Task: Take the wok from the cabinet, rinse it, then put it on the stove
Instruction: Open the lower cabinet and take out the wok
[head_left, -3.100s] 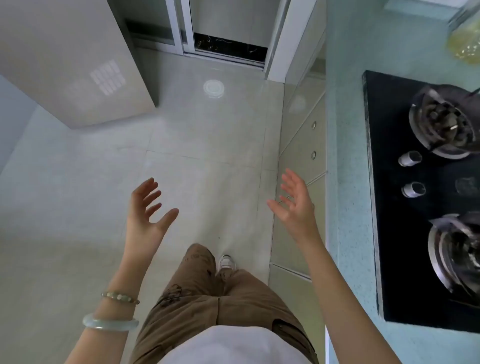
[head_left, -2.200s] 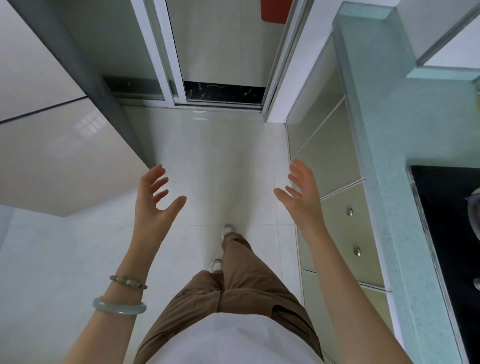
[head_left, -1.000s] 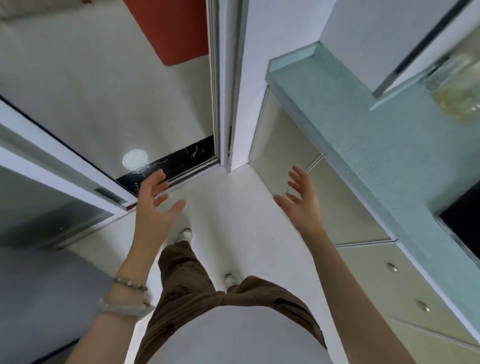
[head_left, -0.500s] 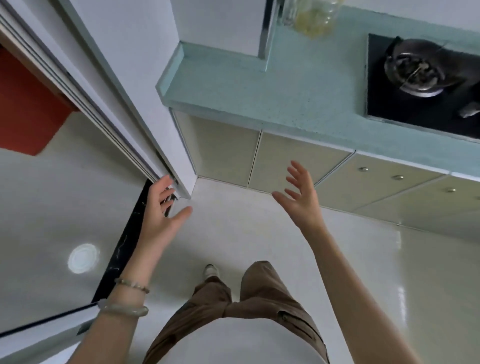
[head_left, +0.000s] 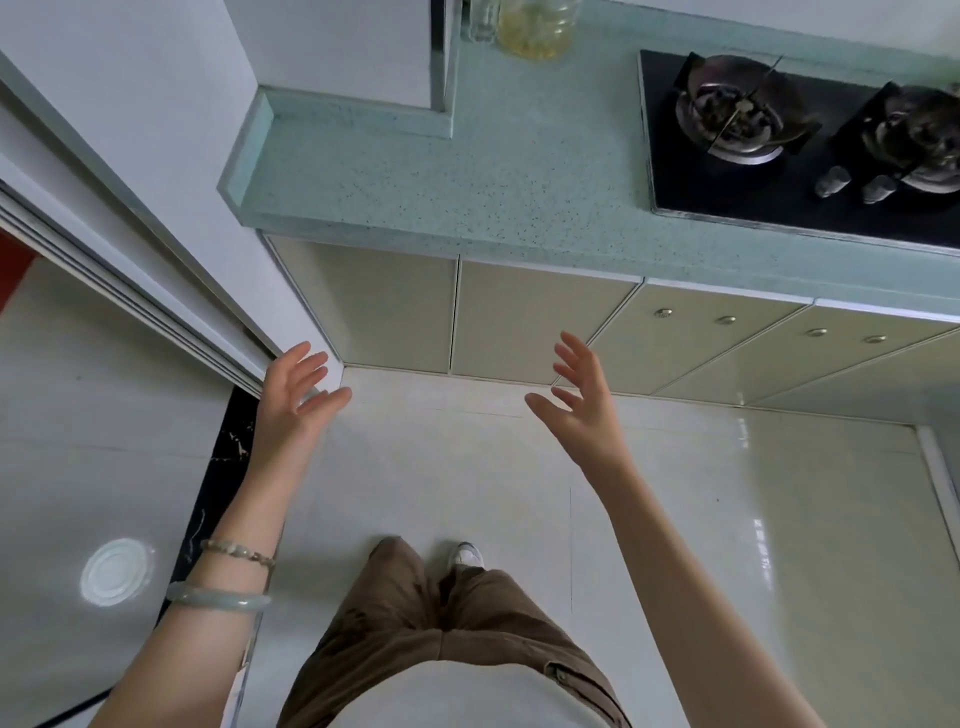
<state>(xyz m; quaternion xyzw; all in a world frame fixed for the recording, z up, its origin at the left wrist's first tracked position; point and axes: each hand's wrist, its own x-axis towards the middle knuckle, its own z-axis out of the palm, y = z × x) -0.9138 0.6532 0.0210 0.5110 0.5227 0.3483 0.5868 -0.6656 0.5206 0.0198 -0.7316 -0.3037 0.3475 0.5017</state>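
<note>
Pale floor tiles (head_left: 675, 519) filled the lower part of the head camera's view as I watched from my remote desk. The person stood facing a speckled green countertop (head_left: 467, 171) with a row of beige cabinet doors (head_left: 540, 317) beneath it, every one of them closed.

The left hand (head_left: 293, 410) and the right hand (head_left: 584, 415) hung in the air in front of those doors. Their palms were turned toward each other and their fingers were spread and straight, gripping nothing and touching nothing. A bangle (head_left: 218, 600) circled the left wrist.

The wok was nowhere in view. I judged that it lay behind one of the closed doors, though I could not tell which.

On the counter to the right, the black stove (head_left: 691, 182) showed two burners (head_left: 730, 117), both bare. A jar (head_left: 535, 26) of yellowish liquid, possibly cooking oil, stood near the wall, cut off by the top edge of the frame. No sink appeared anywhere in the picture.

By my reading the task had barely begun. No door had been opened, nothing had been rinsed, and nothing sat on the stove. All of the work remained: open the right cabinet, lift the wok out, carry it to water wherever that lay, and set it on a burner.
</note>
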